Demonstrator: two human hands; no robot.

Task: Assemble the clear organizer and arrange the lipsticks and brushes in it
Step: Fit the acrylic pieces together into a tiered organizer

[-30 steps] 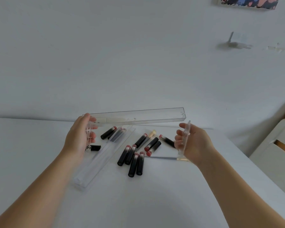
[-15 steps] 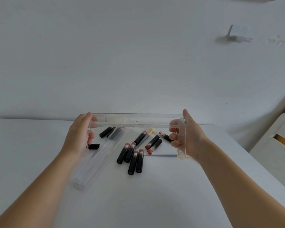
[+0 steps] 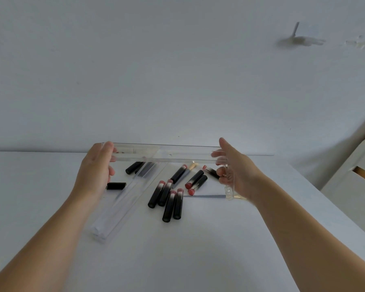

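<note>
White table (image 3: 177,260) backed by white wall (image 3: 156,70); chair (image 3: 350,178) cut off at right. Clear tray (image 3: 167,153) held aloft between left hand (image 3: 94,169) and right hand (image 3: 238,171); right also pinching clear end panel (image 3: 230,186). Lipsticks (image 3: 173,199) scattered beneath; panel edges hard to trace.

— What do you have on the head view?

— I see my left hand (image 3: 94,169) and right hand (image 3: 236,171) gripping the ends of a long clear tray (image 3: 167,153) at mid-frame, above the white table (image 3: 177,260).

— Below it?

— Lipsticks (image 3: 171,199) scattered at centre, another clear tray (image 3: 122,205) lying diagonally at lower left.
</note>
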